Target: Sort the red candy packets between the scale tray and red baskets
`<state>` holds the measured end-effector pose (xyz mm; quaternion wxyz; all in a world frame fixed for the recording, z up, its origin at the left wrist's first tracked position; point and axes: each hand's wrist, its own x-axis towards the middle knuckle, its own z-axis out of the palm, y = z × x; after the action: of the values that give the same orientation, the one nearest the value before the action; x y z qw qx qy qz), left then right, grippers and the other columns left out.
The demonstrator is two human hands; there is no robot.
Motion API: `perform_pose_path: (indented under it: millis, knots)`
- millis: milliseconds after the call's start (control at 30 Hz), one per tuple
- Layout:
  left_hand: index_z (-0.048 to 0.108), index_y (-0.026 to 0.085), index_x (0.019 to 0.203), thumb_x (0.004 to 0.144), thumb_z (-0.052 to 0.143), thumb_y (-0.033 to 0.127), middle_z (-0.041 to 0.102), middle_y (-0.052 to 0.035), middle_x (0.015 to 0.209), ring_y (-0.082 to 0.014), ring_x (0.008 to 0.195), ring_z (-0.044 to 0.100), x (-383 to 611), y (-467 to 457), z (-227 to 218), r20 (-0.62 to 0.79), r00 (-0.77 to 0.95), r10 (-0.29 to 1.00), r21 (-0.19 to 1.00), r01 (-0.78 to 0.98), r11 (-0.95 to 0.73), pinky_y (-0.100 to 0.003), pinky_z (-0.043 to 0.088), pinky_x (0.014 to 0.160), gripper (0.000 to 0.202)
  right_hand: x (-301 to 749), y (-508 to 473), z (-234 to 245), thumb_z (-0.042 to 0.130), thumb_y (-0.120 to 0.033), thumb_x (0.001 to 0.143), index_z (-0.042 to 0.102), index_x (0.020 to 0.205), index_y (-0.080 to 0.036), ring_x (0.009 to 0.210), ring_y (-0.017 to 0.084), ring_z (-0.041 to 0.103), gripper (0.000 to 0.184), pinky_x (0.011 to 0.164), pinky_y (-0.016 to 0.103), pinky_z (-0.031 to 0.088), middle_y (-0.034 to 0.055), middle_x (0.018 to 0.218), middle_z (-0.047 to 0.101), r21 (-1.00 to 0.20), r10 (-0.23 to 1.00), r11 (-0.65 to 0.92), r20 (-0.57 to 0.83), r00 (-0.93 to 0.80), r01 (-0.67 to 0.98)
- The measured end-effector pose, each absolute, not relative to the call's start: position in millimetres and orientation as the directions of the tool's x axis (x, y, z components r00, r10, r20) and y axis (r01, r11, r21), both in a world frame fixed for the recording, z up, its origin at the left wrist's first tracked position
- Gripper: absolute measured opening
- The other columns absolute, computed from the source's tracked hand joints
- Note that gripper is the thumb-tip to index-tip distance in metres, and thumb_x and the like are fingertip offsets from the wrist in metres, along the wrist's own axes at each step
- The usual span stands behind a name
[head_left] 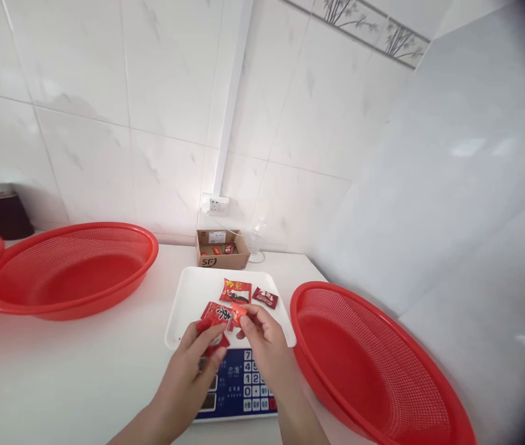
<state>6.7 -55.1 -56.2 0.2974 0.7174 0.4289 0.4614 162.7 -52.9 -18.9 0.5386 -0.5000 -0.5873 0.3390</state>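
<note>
A white scale tray (pixel 188 303) sits on an electronic scale whose blue keypad (pixel 253 386) faces me. On the tray lie a few red snack packets (pixel 235 290), one darker packet (pixel 264 298) to the right. My left hand (pixel 192 371) is closed around a bunch of red packets (pixel 211 337) over the tray's near edge. My right hand (pixel 264 343) pinches a small red packet (pixel 238 312) between thumb and fingers, just above the tray.
A large red mesh basket (pixel 383 371) stands right of the scale, another red basket (pixel 72 269) at left, and part of a third at the far left edge. A small cardboard box (pixel 221 248) with packets sits by the tiled wall, under a wall socket (pixel 216 203).
</note>
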Motion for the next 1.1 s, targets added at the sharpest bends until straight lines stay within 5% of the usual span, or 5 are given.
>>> perform_pose_path:
  millis: [133, 333, 467, 833, 1100]
  knots:
    - [0.056, 0.026, 0.119, 0.079, 0.055, 0.022, 0.058, -0.0104, 0.113, -0.0257, 0.103, 0.061, 19, -57, -59, 0.490, 0.181, 0.853, 0.739, 0.434, -0.516, -0.041, 0.055, 0.082, 0.040, 138, -72, -32, 0.060, -0.039, 0.080, 0.061, 0.100, -0.021, 0.082, 0.019, 0.067, 0.026, 0.074, 0.032, 0.056, 0.0050, 0.092, 0.068, -0.961, 0.948, 0.276, 0.278, 0.157, 0.033]
    - [0.063, 0.023, 0.094, 0.089, 0.043, 0.026, 0.062, -0.0076, 0.100, -0.0192, 0.087, 0.063, 8, -55, -45, 0.444, 0.323, 0.836, 0.764, 0.351, -0.541, -0.030, 0.054, 0.070, 0.021, 143, -83, -40, 0.056, -0.040, 0.084, 0.053, 0.123, -0.026, 0.104, 0.021, 0.061, 0.042, 0.083, 0.033, 0.054, 0.0077, 0.119, 0.061, -0.954, 0.964, 0.261, 0.265, 0.003, 0.145]
    - [0.065, 0.023, 0.085, 0.089, 0.048, 0.035, 0.062, -0.0033, 0.083, -0.0169, 0.073, 0.061, 0, -55, -24, 0.328, 0.375, 0.867, 0.845, 0.293, -0.447, -0.027, 0.051, 0.066, 0.022, 152, -83, -31, 0.052, -0.041, 0.087, 0.066, 0.103, -0.026, 0.078, 0.016, 0.060, 0.026, 0.057, 0.025, 0.054, 0.0058, 0.097, 0.060, -0.946, 0.959, 0.280, 0.283, -0.007, 0.161]
    - [0.058, 0.019, 0.066, 0.087, 0.049, 0.043, 0.054, -0.0001, 0.067, -0.0141, 0.060, 0.050, 1, -58, -21, 0.304, 0.328, 0.895, 0.888, 0.243, -0.390, -0.024, 0.040, 0.054, 0.033, 145, -85, -28, 0.067, -0.041, 0.074, 0.063, 0.071, -0.021, 0.056, 0.010, 0.050, 0.020, 0.043, 0.021, 0.045, -0.0005, 0.073, 0.052, -0.972, 0.965, 0.222, 0.209, 0.158, -0.075]
    - [0.056, 0.019, 0.072, 0.092, 0.039, 0.042, 0.058, -0.0010, 0.073, -0.0162, 0.070, 0.054, 1, -57, -17, 0.209, 0.413, 0.886, 0.962, 0.075, -0.262, -0.028, 0.044, 0.066, 0.034, 146, -89, -25, 0.072, -0.044, 0.070, 0.064, 0.089, -0.021, 0.054, 0.010, 0.052, 0.031, 0.043, 0.019, 0.038, -0.0025, 0.066, 0.054, -0.961, 1.000, 0.008, 0.003, 0.019, -0.276]
